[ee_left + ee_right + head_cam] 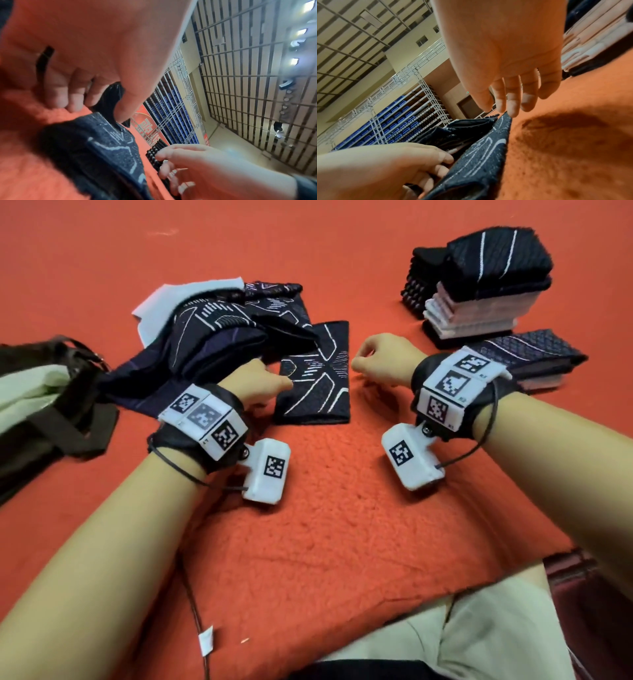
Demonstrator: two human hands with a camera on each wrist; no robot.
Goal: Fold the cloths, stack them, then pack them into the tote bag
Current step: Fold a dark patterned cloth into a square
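A folded dark cloth [313, 374] with white line patterns lies flat on the orange fleece. My left hand [274, 381] is at its left edge; the left wrist view shows thumb and fingers [96, 97] pinching dark fabric [108, 102] just above the folded cloth [109, 148]. My right hand [356, 366] hovers at the right edge. In the right wrist view its fingertips [513, 112] point down and touch the cloth's corner [503, 121], holding nothing. The tote bag [44, 405], brown with a pale lining, lies at the far left.
A loose pile of unfolded dark cloths [219, 330] and a white one [164, 302] lies behind my left hand. A tall stack of folded cloths [479, 285] stands at the back right, with a lower folded pile [534, 361] beside my right wrist.
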